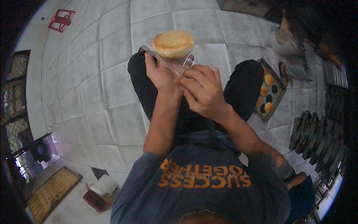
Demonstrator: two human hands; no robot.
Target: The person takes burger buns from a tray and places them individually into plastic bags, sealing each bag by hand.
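A round golden bun (173,44) with a browned top rests above my left hand (161,74), in front of my knees. Under the bun lies a clear plastic bag (172,66). My left hand, palm turned up, supports the bun and bag from below, thumb along the near left side; its other fingers are mostly hidden. Close beside it, my right hand (203,87) is closed, its bent fingers pinching the near edge of the bag by the left wrist. Whether the bun is inside the bag or only on it, I cannot tell.
Right of my knee sits a dark tray (276,100) with several buns and dark round spots. Another person (285,39) is beyond it. Dark stacked metal pieces (317,138) stand at right. A red stool (61,19) is far left; a tray of pale dough or bread (54,194) lies lower left.
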